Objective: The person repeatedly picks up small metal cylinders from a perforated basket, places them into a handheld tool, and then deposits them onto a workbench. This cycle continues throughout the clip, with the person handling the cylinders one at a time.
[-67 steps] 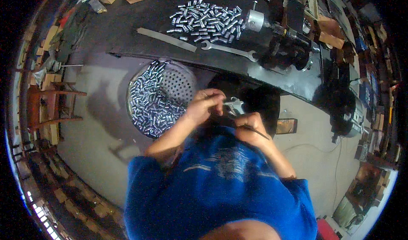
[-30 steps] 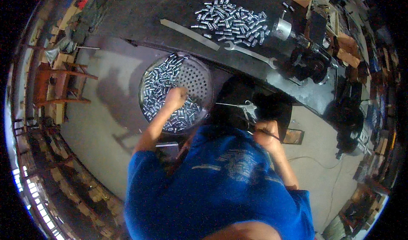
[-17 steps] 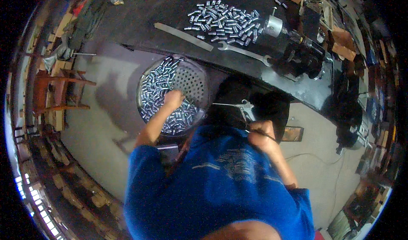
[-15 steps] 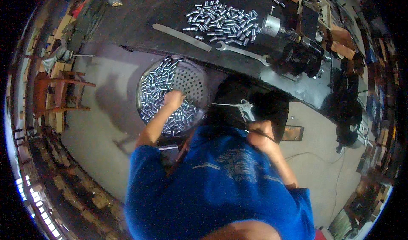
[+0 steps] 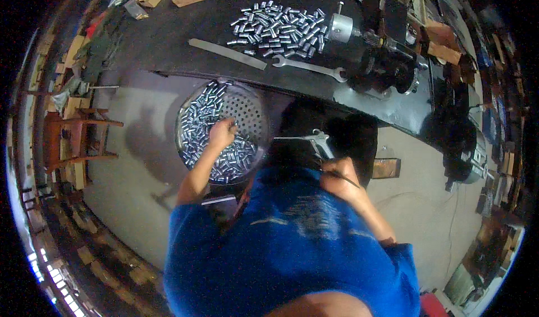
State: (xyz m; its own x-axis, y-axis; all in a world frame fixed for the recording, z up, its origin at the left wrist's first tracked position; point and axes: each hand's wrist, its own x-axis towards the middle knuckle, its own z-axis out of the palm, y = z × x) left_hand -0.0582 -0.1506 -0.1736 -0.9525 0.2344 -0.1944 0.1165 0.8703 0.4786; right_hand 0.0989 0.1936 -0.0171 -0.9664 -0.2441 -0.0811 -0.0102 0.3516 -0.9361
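My left hand (image 5: pixel 223 133) is over a round metal tray with holes (image 5: pixel 255 106), its fingers closed; what they hold, if anything, is too small to make out. Many short shiny metal cylinders (image 5: pixel 196 120) lie heaped on the tray's left and near sides, while perforated metal shows at the far right. In front of my body, my right hand (image 5: pixel 341 181) is closed around a thin dark rod-like thing (image 5: pixel 345 178). Just beyond that hand is a silver air blow gun (image 5: pixel 320 143), its long nozzle pointing left toward the tray.
On the dark workbench (image 5: pixel 151 36) lie a pile of similar cylinders (image 5: pixel 281 31), a flat metal strip (image 5: pixel 227 54) and an open-ended wrench (image 5: pixel 309 67). A machine (image 5: pixel 387 67) with a round metal head stands at right. A wooden stool (image 5: pixel 76 129) is at left.
My left hand has shifted slightly left and turned, staying over the tray. My right hand has moved a little nearer and left, and the rod-like thing shows more clearly. The whole view has shifted slightly.
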